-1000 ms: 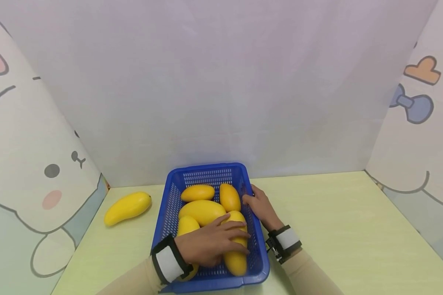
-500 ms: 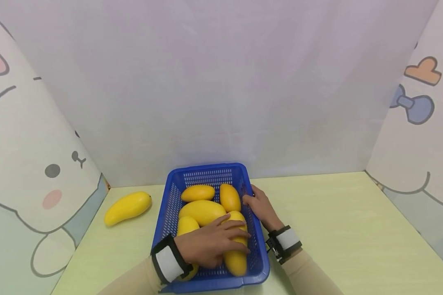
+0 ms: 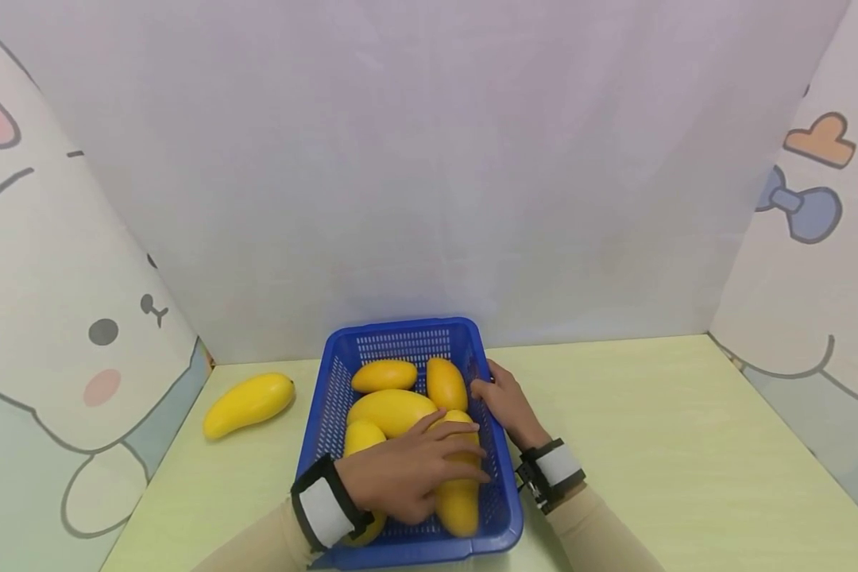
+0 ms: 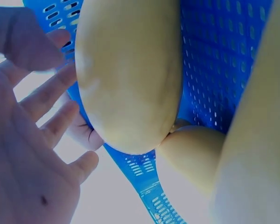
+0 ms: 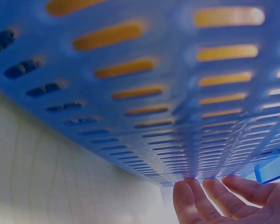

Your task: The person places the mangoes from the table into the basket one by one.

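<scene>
A blue slotted basket (image 3: 429, 551) holds several yellow mangoes, among them an orange-tinted one (image 3: 446, 384) near its right wall. My left hand (image 3: 400, 475) reaches in over the mango at the right front (image 3: 459, 512), fingers spread across its top. Seen from the left wrist, that hand's fingers (image 4: 49, 95) are loosely extended beside a large mango (image 4: 128, 70), not curled round it. My right hand (image 3: 509, 407) grips the basket's right rim, thumb over the top; in the right wrist view its fingertips (image 5: 210, 191) press on the outside wall.
Another mango (image 3: 249, 405) lies on the pale green table (image 3: 651, 445) left of the basket. A white cloth wall (image 3: 429, 199) stands close behind the basket. Panels with cartoon drawings flank both sides, one on the left (image 3: 64, 318).
The left hand's fingers have straightened and shifted slightly over the front right mango. The right hand keeps its grip on the rim, and the basket stays in place.
</scene>
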`<state>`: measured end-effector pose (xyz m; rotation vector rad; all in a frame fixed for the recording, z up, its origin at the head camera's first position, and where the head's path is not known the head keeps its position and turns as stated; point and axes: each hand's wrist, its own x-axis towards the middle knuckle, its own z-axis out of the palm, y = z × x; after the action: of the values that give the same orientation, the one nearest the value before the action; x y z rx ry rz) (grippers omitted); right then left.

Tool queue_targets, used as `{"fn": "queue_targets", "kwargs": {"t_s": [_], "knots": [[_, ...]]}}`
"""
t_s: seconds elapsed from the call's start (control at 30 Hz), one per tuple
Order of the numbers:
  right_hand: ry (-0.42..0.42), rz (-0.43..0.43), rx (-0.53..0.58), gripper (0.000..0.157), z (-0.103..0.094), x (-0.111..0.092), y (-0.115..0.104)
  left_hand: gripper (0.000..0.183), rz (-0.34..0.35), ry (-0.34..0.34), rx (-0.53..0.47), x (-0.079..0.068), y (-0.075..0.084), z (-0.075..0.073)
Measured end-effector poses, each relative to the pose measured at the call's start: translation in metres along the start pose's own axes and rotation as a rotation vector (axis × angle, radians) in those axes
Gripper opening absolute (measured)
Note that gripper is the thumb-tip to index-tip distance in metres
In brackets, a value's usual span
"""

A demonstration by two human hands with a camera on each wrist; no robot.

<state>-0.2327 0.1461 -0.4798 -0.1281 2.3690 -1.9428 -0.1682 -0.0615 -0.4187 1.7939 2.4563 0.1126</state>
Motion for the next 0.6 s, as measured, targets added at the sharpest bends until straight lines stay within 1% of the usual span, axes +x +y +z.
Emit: {"fn": "queue_targets", "kwargs": {"t_s": [0.17,0.3,0.43,0.6], "knots": [[-0.004,0.002,0.004,0.045,-0.0008,0.0002,0.0015,0.053,-0.031,0.041,-0.047,0.0,-0.0004,-0.0045],[0.0,-0.003,0.002,0.044,-0.0005,0.0007,0.0024,0.056,-0.069,0.087,-0.044,-0.0013,0.0009,-0.0065],[0.0,-0.021,-0.008,0.042,-0.0008,0.0006,0.0028,0.061,-0.081,0.153,0.006,-0.0018,0.0012,-0.0076],[-0.011,-0.036,-0.01,0.039,-0.0015,0.0009,0.003,0.066,-0.089,0.252,0.077,-0.0024,0.0017,-0.0077]]}}
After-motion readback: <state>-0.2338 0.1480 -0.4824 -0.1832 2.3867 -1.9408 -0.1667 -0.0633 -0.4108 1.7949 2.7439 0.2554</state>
